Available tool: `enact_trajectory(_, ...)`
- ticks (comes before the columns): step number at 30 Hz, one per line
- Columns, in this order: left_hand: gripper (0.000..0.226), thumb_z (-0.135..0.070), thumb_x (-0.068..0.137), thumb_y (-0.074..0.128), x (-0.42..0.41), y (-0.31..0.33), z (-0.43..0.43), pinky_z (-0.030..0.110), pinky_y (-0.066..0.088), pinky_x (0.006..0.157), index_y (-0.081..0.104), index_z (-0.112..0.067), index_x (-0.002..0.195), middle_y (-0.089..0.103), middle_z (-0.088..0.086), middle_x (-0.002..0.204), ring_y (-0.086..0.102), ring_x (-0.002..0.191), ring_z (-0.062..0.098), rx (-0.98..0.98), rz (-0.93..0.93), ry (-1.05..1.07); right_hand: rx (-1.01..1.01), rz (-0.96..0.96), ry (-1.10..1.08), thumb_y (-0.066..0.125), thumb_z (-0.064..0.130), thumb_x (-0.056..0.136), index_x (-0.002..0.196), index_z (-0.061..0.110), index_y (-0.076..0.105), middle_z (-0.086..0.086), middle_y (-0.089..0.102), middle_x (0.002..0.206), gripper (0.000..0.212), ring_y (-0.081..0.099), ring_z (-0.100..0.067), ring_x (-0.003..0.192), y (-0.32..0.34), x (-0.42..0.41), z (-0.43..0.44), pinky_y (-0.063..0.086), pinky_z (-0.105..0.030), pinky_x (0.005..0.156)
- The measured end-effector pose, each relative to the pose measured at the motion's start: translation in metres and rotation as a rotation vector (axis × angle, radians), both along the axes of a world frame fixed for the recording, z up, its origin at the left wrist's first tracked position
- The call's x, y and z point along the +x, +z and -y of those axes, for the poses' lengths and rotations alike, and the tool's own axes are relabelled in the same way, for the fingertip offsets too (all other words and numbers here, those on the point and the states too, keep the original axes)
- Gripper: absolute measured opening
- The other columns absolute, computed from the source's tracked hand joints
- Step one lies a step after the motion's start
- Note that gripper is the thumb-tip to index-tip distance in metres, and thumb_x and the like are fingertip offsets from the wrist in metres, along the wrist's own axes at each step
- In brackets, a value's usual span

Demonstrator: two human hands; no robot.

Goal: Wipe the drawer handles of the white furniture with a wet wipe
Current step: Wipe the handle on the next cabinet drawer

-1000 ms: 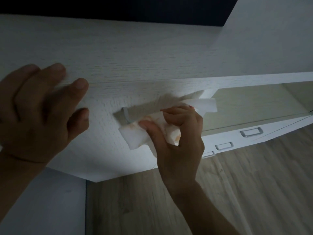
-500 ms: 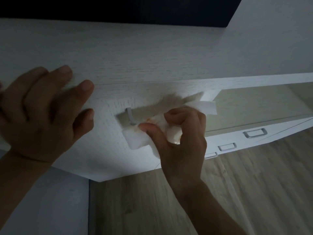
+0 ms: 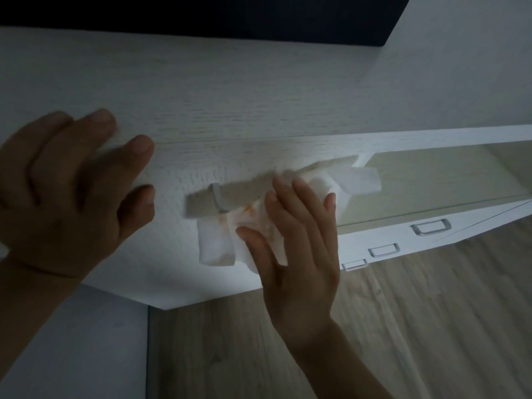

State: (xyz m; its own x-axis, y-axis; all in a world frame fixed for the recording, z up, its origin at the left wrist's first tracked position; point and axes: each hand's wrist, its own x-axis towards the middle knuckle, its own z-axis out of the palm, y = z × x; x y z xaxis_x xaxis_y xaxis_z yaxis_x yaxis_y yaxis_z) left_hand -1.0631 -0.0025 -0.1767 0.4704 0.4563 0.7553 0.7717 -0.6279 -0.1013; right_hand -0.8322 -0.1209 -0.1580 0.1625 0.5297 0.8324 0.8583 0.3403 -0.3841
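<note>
With your left hand (image 3: 66,194) spread open left of the handle (image 3: 218,200), slide the wet wipe (image 3: 216,244) along it under your flat-fingered right hand (image 3: 300,249).

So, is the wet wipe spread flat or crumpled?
Crumpled: the wet wipe bunches in folds under the right hand at the drawer handle.

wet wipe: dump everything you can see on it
The wet wipe is a white, soft-looking sheet, crumpled and folded, with orange-brown stains near its middle. It lies bunched over the grey drawer handle on the white drawer front. One flap hangs below the handle; another end sticks out to the right. The right hand presses it with straight fingers, thumb spread. The left hand does not touch it.
</note>
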Motion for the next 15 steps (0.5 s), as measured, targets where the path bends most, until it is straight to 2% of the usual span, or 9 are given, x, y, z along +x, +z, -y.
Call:
enact_trajectory(2, 0.063, -0.037, 0.104, 0.044, -0.005, -0.006, -0.001, 0.072, 0.041, 0.096, 0.018, -0.020, 0.159, 0.013, 0.000, 0.165, 0.043, 0.122, 0.060, 0.043, -0.001, 0.014, 0.016, 0.031, -0.021, 0.053, 0.028, 0.098, 0.118, 0.009, 0.054, -0.005, 0.054, 0.128, 0.028, 0.047, -0.018, 0.129, 0.000, -0.009, -0.005, 0.025, -0.037, 0.116)
enact_trajectory(7, 0.061, -0.036, 0.105, 0.042, 0.003, 0.003, 0.004, 0.073, 0.042, 0.093, 0.019, -0.021, 0.159, 0.014, -0.001, 0.165, 0.044, 0.124, 0.058, 0.026, -0.049, -0.018, 0.053, 0.009, 0.055, 0.055, 0.020, 0.098, 0.119, 0.005, 0.059, -0.008, 0.057, 0.125, 0.026, 0.052, -0.022, 0.125, -0.001, -0.003, -0.005, 0.030, -0.039, 0.113)
enact_trajectory(8, 0.059, -0.039, 0.105, 0.040, 0.005, 0.008, 0.007, 0.072, 0.043, 0.093, 0.023, -0.020, 0.158, 0.022, 0.002, 0.163, 0.045, 0.127, 0.053, 0.037, -0.064, 0.003, 0.056, 0.006, 0.052, 0.056, 0.019, 0.098, 0.118, 0.004, 0.059, -0.008, 0.058, 0.124, 0.025, 0.052, -0.021, 0.125, -0.002, -0.001, -0.003, 0.032, -0.040, 0.112)
enact_trajectory(9, 0.056, -0.046, 0.105, 0.037, 0.007, 0.012, 0.008, 0.069, 0.044, 0.095, 0.032, -0.020, 0.154, 0.036, 0.007, 0.157, 0.045, 0.132, 0.041, 0.046, -0.029, 0.044, 0.063, 0.014, 0.047, 0.058, 0.019, 0.097, 0.116, 0.005, 0.061, -0.008, 0.059, 0.122, 0.024, 0.053, -0.021, 0.124, -0.001, 0.000, -0.003, 0.034, -0.040, 0.111)
enact_trajectory(10, 0.055, -0.057, 0.102, 0.033, 0.008, 0.014, 0.009, 0.062, 0.043, 0.099, 0.044, -0.022, 0.144, 0.049, 0.011, 0.146, 0.043, 0.138, 0.022, 0.013, 0.032, 0.097, 0.066, 0.027, 0.047, 0.059, 0.019, 0.096, 0.113, 0.005, 0.064, -0.008, 0.062, 0.120, 0.022, 0.055, -0.020, 0.121, 0.001, 0.000, -0.006, 0.035, -0.039, 0.111)
enact_trajectory(11, 0.065, -0.067, 0.098, 0.029, 0.011, 0.019, 0.008, 0.054, 0.041, 0.103, 0.050, -0.023, 0.140, 0.056, 0.012, 0.138, 0.036, 0.140, 0.004, -0.116, 0.134, 0.112, 0.074, 0.041, 0.053, 0.060, 0.020, 0.096, 0.108, 0.006, 0.069, -0.008, 0.065, 0.116, 0.021, 0.058, -0.019, 0.117, 0.002, 0.000, -0.009, 0.036, -0.038, 0.110)
enact_trajectory(12, 0.073, -0.074, 0.093, 0.027, 0.014, 0.023, 0.009, 0.049, 0.039, 0.105, 0.054, -0.021, 0.137, 0.057, 0.013, 0.137, 0.034, 0.138, -0.003, -0.245, 0.209, 0.107, 0.078, 0.050, 0.058, 0.060, 0.021, 0.096, 0.103, 0.004, 0.072, -0.009, 0.069, 0.111, 0.022, 0.061, -0.019, 0.112, 0.004, 0.000, -0.012, 0.037, -0.037, 0.109)
enact_trajectory(13, 0.075, -0.074, 0.093, 0.029, 0.018, 0.029, 0.010, 0.051, 0.039, 0.105, 0.054, -0.019, 0.137, 0.054, 0.011, 0.141, 0.039, 0.135, 0.005, -0.283, 0.254, 0.072, 0.078, 0.052, 0.069, 0.058, 0.023, 0.096, 0.099, 0.003, 0.073, -0.009, 0.071, 0.107, 0.025, 0.063, -0.019, 0.108, 0.006, -0.001, -0.013, 0.038, -0.035, 0.108)
enact_trajectory(15, 0.060, -0.055, 0.101, 0.040, 0.017, 0.027, 0.011, 0.069, 0.044, 0.093, 0.038, -0.022, 0.152, 0.031, -0.001, 0.159, 0.052, 0.125, 0.039, -0.101, 0.123, -0.032, 0.080, 0.049, 0.091, 0.057, 0.025, 0.096, 0.097, 0.007, 0.071, -0.008, 0.072, 0.101, 0.023, 0.062, -0.020, 0.101, 0.008, -0.003, -0.013, 0.040, -0.033, 0.104)
